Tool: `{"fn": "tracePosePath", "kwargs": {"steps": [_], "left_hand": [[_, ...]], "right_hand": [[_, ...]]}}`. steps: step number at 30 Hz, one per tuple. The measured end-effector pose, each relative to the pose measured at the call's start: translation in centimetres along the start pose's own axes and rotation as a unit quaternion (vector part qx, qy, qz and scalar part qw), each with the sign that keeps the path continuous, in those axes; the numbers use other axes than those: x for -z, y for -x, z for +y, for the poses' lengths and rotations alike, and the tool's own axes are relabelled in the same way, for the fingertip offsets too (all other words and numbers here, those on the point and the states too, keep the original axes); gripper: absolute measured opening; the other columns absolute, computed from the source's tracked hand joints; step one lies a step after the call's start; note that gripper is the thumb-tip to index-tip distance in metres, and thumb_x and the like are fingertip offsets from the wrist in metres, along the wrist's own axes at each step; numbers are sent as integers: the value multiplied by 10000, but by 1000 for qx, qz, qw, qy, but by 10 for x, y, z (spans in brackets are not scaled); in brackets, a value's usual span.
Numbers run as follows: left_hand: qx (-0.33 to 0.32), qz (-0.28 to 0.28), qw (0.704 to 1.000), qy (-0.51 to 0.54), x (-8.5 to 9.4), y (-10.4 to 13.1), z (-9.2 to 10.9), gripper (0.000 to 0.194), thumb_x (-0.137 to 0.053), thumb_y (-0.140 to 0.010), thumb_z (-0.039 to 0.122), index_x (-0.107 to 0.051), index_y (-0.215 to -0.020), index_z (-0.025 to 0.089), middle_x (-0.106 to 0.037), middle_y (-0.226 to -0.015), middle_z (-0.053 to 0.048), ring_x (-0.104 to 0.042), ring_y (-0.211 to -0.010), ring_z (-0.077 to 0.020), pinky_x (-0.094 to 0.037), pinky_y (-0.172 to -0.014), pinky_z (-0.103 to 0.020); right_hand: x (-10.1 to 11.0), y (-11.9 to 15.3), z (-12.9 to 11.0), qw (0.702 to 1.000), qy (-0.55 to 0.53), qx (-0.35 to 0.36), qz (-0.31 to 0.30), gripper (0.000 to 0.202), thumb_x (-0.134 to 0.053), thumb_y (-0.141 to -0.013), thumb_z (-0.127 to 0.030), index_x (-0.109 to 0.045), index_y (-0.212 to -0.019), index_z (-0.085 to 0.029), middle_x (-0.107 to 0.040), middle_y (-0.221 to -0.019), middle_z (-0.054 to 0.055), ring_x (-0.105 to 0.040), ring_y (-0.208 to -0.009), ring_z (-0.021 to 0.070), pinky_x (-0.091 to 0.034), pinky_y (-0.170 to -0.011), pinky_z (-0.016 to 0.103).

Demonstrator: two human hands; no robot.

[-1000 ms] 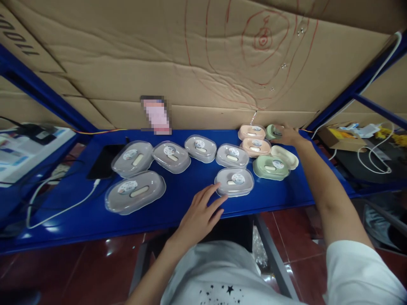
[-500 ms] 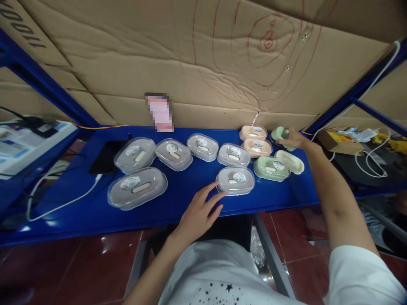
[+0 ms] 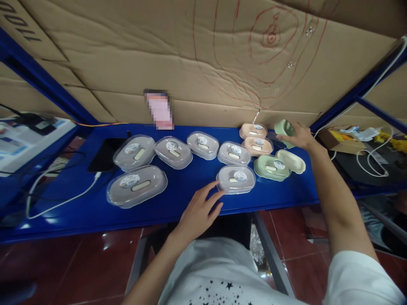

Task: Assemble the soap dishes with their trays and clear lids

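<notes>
My right hand is at the back right of the blue shelf and grips a small green soap box, tilted and lifted off the surface. Below it lie a cream box, a green lidded box and two peach boxes. My left hand rests with fingers spread at the shelf's front edge, its fingertips touching a clear-lidded grey box.
Several more clear-lidded grey boxes spread across the shelf to the left. A black phone with a white cable lies at the far left. Cardboard backs the shelf. Cables and a box sit on the right.
My right hand has picked the green box up from the back of the shelf and tilted it. My left hand has stayed by the grey box.
</notes>
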State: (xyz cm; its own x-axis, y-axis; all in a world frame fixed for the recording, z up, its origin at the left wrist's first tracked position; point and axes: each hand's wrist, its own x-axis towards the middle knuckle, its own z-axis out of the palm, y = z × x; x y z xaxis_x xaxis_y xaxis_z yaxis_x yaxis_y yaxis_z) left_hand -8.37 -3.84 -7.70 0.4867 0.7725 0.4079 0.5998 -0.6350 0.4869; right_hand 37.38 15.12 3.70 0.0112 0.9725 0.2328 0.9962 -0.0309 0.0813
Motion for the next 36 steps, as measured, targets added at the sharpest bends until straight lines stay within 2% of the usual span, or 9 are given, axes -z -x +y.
{"fn": "tracePosePath", "kwargs": {"steps": [5, 10, 16, 20, 24, 27, 30, 33, 36], "left_hand": [[-25, -28, 999, -9, 1, -6, 4, 453, -614, -1067, 271, -576, -1517, 312, -559, -1608, -111, -611, -1407, -320, -555, -1136, -557], [15, 162, 985, 48, 17, 11, 2, 511, -668, -1026, 215, -521, -1510, 282, -555, -1549, -149, -602, -1419, -297, -579, -1136, -495], [-55, 81, 995, -36, 31, 30, -17, 408, -709, -1017, 212, -616, -1411, 269, -583, -1497, -139, -502, -1516, -353, -560, -1174, -554], [-57, 91, 994, -25, 27, 32, -21, 331, -671, -1035, 170, -641, -1351, 262, -643, -1413, -116, -553, -1458, -317, -589, -1147, -525], [-36, 117, 992, -23, 22, 31, -20, 291, -677, -1031, 165, -656, -1302, 269, -660, -1389, -98, -588, -1421, -312, -597, -1139, -531], [-23, 139, 990, -21, 21, 31, -20, 289, -692, -1023, 173, -660, -1294, 270, -665, -1380, -98, -600, -1411, -316, -594, -1138, -535], [-8, 167, 986, -8, 24, 31, -20, 292, -691, -1019, 159, -666, -1287, 271, -669, -1375, -95, -614, -1396, -306, -586, -1139, -532], [6, 180, 984, -3, 28, 34, -20, 287, -694, -1015, 159, -679, -1277, 276, -674, -1375, -89, -617, -1393, -304, -571, -1151, -544], [20, 199, 980, -15, 36, 38, -21, 268, -700, -1012, 169, -692, -1256, 281, -680, -1367, -84, -623, -1388, -310, -564, -1153, -556]], "right_hand": [[37, 76, -102, 975, -109, 190, 31, 1029, -807, -881, -668, -332, -1715, -296, -491, -1645, 166, -463, -1462, 447, -344, -1207, 597], [32, 157, -220, 909, -178, 376, 28, 981, -766, -910, -662, -348, -1715, -289, -555, -1594, 153, -520, -1410, 449, -428, -1164, 656], [14, 172, -270, 890, -163, 424, 47, 714, -718, -1014, -477, -454, -1648, -285, -523, -1667, 108, -517, -1485, 360, -437, -1204, 564], [24, 171, -244, 869, -207, 448, 36, 794, -733, -993, -552, -400, -1676, -319, -471, -1709, 92, -477, -1540, 337, -390, -1259, 571], [25, 178, -169, 922, -239, 290, 89, 825, -714, -967, -636, -394, -1683, -380, -500, -1681, 96, -495, -1514, 405, -392, -1237, 633], [1, 181, -92, 973, -179, 86, 120, 522, -492, -1097, -477, -522, -1601, -343, -563, -1630, 100, -498, -1526, 360, -361, -1248, 598], [-36, 180, -22, 983, -127, -58, 121, 518, -415, -1083, -508, -657, -1452, -237, -677, -1498, 161, -573, -1446, 380, -396, -1186, 626], [-64, 178, 17, 979, -127, -108, 118, 535, -483, -1016, -609, -749, -1273, -223, -772, -1319, 169, -657, -1306, 399, -478, -1097, 624], [-69, 179, 24, 973, -141, -107, 151, 508, -527, -992, -645, -790, -1090, -221, -809, -1136, 170, -709, -1153, 392, -550, -1025, 572]]}}
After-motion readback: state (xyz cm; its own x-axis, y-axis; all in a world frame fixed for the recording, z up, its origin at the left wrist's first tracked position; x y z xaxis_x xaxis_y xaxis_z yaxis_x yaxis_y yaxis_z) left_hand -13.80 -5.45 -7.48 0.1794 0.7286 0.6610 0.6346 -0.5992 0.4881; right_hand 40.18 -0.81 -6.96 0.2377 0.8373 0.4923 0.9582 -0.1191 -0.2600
